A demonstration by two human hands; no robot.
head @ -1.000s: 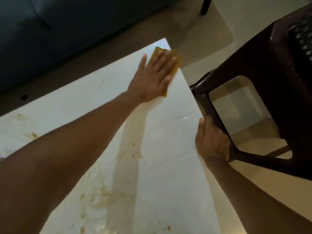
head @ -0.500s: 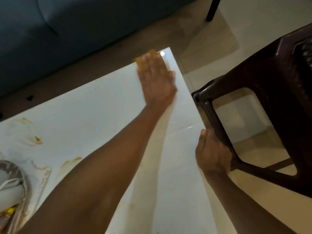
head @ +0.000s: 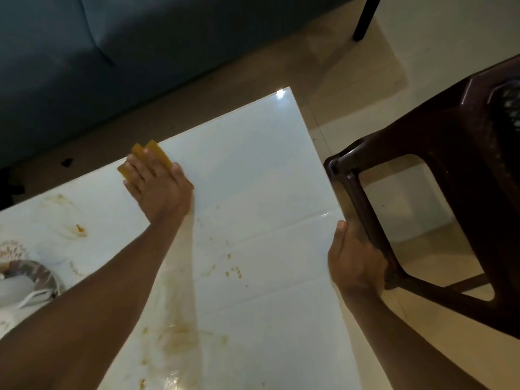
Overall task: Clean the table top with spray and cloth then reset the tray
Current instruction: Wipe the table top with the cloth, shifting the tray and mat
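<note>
My left hand (head: 157,187) lies flat on a yellow cloth (head: 159,152) near the far edge of the glossy white table top (head: 267,170), pressing it onto the surface. Only the cloth's far corners show past my fingers. Brown stains and crumbs (head: 233,271) mark the table's middle, and wet smears (head: 180,336) lie near me. My right hand (head: 356,263) grips the table's right edge, thumb on top. A round patterned tray (head: 42,274) with white items peeks in at the left edge, partly hidden by my left forearm.
A dark brown plastic chair (head: 450,192) stands tight against the table's right side. A blue-grey sofa (head: 140,52) runs along the far side across a strip of beige floor. A dark furniture leg (head: 364,18) stands at the top right.
My left hand has swept the cloth from the table's far right corner leftward along the far edge. My right hand has kept its hold on the right edge.
</note>
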